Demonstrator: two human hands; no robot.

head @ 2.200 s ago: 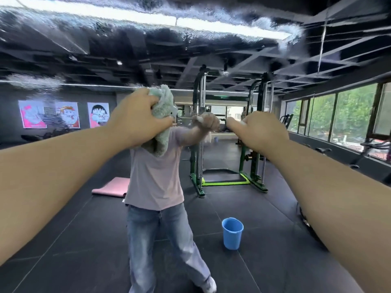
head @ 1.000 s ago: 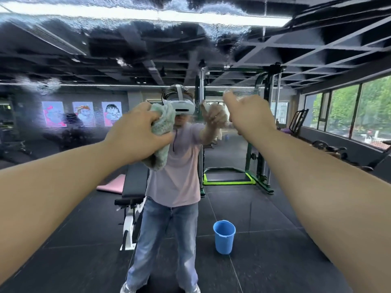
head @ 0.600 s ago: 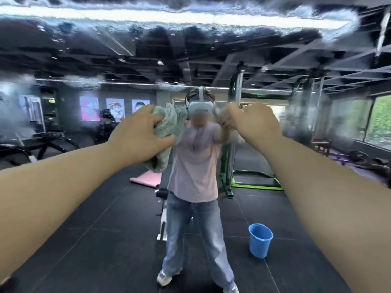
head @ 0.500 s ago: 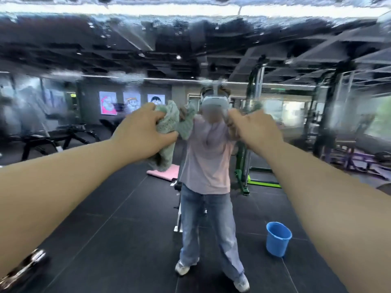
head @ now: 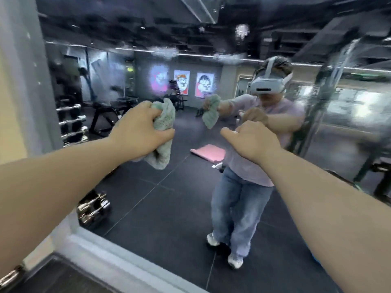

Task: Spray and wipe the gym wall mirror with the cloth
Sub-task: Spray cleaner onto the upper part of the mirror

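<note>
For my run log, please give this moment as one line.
left hand: grips green cloth, off the mirror | right hand: curled, contents unclear | mirror top: wet droplets

One feed: the head camera, worn at the headset (head: 266, 84) I see reflected. It looks forward and slightly down along both outstretched arms and faces the wall mirror (head: 148, 208) from close in. The wide-angle shot, tilted, takes in the mirror's left edge and bottom frame (head: 118, 248).
</note>
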